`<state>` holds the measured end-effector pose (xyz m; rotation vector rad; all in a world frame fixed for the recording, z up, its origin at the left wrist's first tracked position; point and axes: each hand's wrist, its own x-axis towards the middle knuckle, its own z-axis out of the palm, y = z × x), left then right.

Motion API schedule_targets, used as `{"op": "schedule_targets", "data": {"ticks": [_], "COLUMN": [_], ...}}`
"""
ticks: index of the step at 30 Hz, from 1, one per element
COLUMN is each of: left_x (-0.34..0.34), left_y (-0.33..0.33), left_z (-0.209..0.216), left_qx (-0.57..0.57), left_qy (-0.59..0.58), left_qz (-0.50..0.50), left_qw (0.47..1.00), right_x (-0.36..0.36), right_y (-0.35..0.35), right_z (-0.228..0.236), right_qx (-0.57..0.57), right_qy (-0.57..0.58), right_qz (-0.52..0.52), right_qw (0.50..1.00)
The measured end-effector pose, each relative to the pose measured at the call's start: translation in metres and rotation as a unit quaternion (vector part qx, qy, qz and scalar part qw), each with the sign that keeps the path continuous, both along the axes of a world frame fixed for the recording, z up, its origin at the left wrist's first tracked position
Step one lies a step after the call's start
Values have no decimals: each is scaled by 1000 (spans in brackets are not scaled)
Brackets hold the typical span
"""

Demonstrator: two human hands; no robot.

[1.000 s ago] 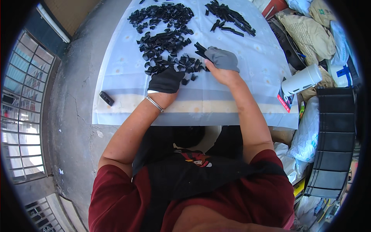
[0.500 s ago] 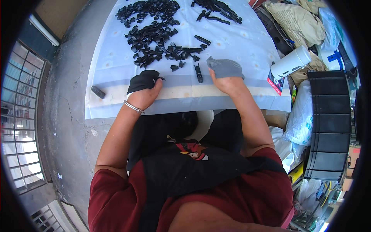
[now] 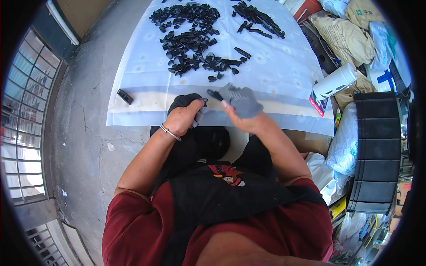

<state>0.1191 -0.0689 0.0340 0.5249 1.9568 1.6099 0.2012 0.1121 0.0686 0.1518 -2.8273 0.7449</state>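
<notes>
Black piece (image 3: 205,101) in left hand (image 3: 184,111), mostly hidden

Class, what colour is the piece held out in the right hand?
The piece is black; it shows best in the head view.

A: Person's clothes?
B: Maroon shirt (image 3: 295,221), short sleeves (image 3: 126,210); black apron (image 3: 230,199) over it, small printed cartoon figure (image 3: 226,175).
A: Handwear?
B: Left hand (image 3: 186,111): dark glove (image 3: 178,101), silvery bangle (image 3: 170,133). Right hand (image 3: 243,104): grey thumbless glove (image 3: 249,104).

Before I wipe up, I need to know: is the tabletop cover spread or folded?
Spread: the white cover lies open beneath the black pieces.
</notes>
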Motion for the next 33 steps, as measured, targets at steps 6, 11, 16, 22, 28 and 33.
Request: {"op": "schedule_targets", "data": {"ticks": [6,11,16,22,28,33], "left_x": [21,23,33,24,14,23], "left_y": [-4,-10,-4,-6,-11,-2], "left_z": [10,-15,3,12,9,17], "left_qx": [54,100,199,184,152,43], "left_qy": [59,183,-56,-103,-26,249], "left_qz": [-43,-20,13,51,11,11], "left_qw": [996,978,978,976,988,968], "right_x": [10,10,12,13,19,13], "right_y": [-29,-36,-39,-38,-23,-26], "right_z": [-1,4,-4,7,4,4], "right_qx": [26,22,50,-94,22,137], "right_qy": [153,147,148,205,194,208], "right_qz": [71,91,72,54,64,103], "right_qw": [985,985,985,973,979,963]}}
